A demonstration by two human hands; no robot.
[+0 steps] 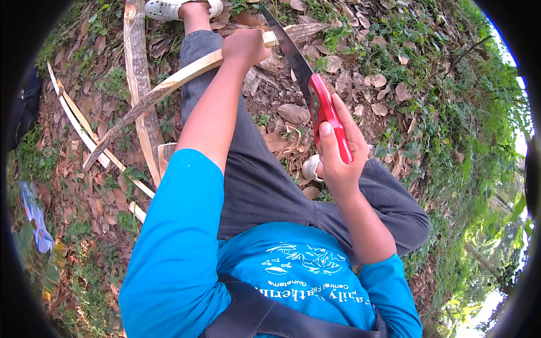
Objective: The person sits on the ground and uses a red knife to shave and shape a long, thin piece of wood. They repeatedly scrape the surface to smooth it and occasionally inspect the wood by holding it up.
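My left hand (246,49) is closed around a long, slightly curved wooden stick (191,70), pale and stripped along its middle, with bark toward its lower left end. The stick slants across my outstretched left leg. In my right hand (342,152) is a pruning saw (332,121) with a red handle, its dark blade pointing up and to the left. The blade crosses the stick just right of my left fist; whether its teeth touch the wood I cannot tell. My thumb lies along the side of the handle.
A thick split log (135,62) lies beyond the stick at the left, with a thin pale strip of wood (76,121) farther out. Dry leaves (294,114) and low green plants cover the ground. A blue plastic scrap (40,228) lies far left. My shoes (163,9) show past the trousers.
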